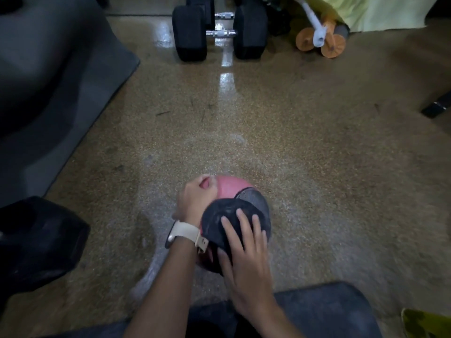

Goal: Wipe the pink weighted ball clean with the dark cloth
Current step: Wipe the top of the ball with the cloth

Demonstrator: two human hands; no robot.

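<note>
Down at lower centre, the pink weighted ball (pixel 229 189) sits on the speckled floor (pixel 317 167). The left hand (pixel 195 198) curls round its left side, while the right hand (pixel 246 254) presses the dark cloth (pixel 227 220) against it with straight fingers.

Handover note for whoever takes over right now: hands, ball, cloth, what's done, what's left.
Left hand: curled over the far-left side of the pink ball, steadying it.
Right hand: fingers flat, pressing the dark cloth onto the ball's top and near side.
The ball is low over the speckled floor; I cannot tell if it rests on it.
Done: the cloth is on the ball.
Left: the far pink face is uncovered. How clean any part is cannot be told.
</note>
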